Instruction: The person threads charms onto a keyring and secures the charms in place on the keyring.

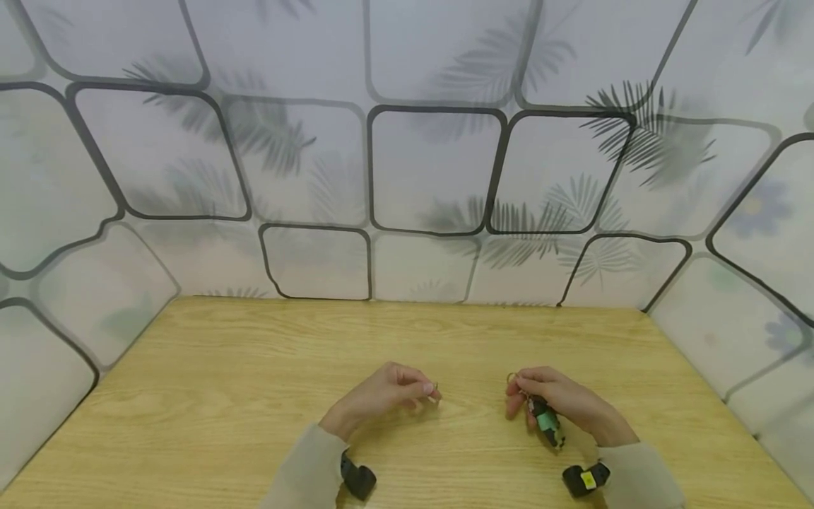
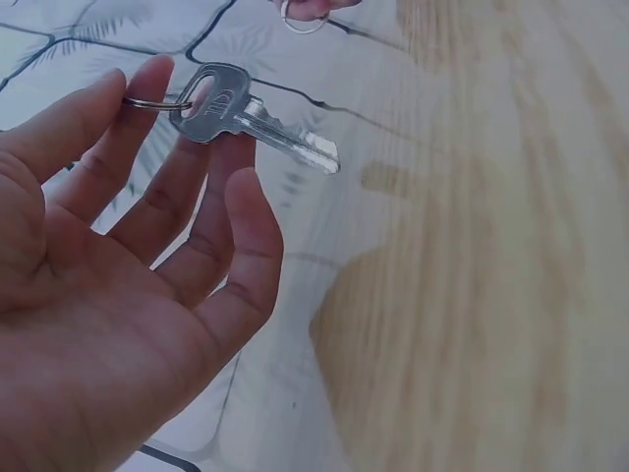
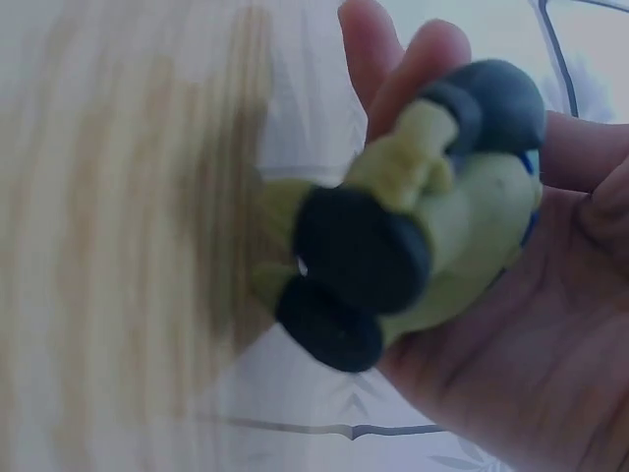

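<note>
Between thumb and index finger, my left hand (image 1: 384,390) pinches a small metal ring (image 2: 152,105). A silver key (image 2: 221,106) hangs on that ring, its blade pointing away from the palm in the left wrist view. My right hand (image 1: 566,401) holds a figurine keychain (image 1: 546,423) by its top fittings, with a larger split ring (image 1: 511,378) sticking out past the fingertips. In the right wrist view the figurine (image 3: 472,211) shows dark and yellow-green parts and lies in front of the palm. The hands are apart, both above the table.
A light wood-grain table (image 1: 242,367) lies under both hands. Patterned white panels (image 1: 420,170) with dark outlines and leaf prints enclose its back and sides. A dark wrist camera (image 1: 359,481) is on the left wrist, another (image 1: 585,481) on the right.
</note>
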{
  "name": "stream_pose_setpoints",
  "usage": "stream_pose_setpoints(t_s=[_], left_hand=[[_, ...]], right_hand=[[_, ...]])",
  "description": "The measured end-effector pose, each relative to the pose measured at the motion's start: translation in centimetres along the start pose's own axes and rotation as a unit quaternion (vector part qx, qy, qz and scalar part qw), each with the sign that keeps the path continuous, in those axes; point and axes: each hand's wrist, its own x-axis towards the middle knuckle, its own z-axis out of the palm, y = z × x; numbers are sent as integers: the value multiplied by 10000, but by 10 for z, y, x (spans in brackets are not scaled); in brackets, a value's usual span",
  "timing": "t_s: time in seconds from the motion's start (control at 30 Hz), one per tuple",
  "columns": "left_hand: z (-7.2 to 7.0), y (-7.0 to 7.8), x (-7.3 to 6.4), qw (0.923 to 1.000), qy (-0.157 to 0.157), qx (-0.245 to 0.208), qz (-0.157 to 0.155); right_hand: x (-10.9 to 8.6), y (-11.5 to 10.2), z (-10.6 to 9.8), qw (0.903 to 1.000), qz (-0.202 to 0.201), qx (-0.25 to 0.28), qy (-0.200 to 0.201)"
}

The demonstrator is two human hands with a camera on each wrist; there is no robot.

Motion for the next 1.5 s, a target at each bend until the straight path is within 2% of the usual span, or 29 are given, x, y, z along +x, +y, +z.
stream_pose_setpoints(t_s=[0.17, 0.37, 0.63, 0.77, 1.07, 1.2, 1.5], left_hand=[[-1, 0, -1, 9993, -106, -358, -90], [-2, -2, -1, 9976, -317, -623, -9], [0, -4, 1, 9952, -367, -903, 91], [1, -3, 1, 9933, -380, -1091, 37], [3, -1, 1, 9914, -287, -1256, -218], [3, -2, 0, 9924, -312, -1170, -202], [5, -4, 4, 9901, -24, -1356, -355]], right_hand=[[0, 1, 0, 9999, -47, -97, -50], [0, 2, -1, 9999, -108, -89, -45], [0, 2, -1, 9999, -100, -29, -102], [0, 2, -1, 10000, -52, -32, -58], [-1, -1, 1, 10000, 53, -7, 7], [-1, 0, 1, 10000, 47, -33, -5], [0, -1, 1, 9999, -35, -93, -32]])
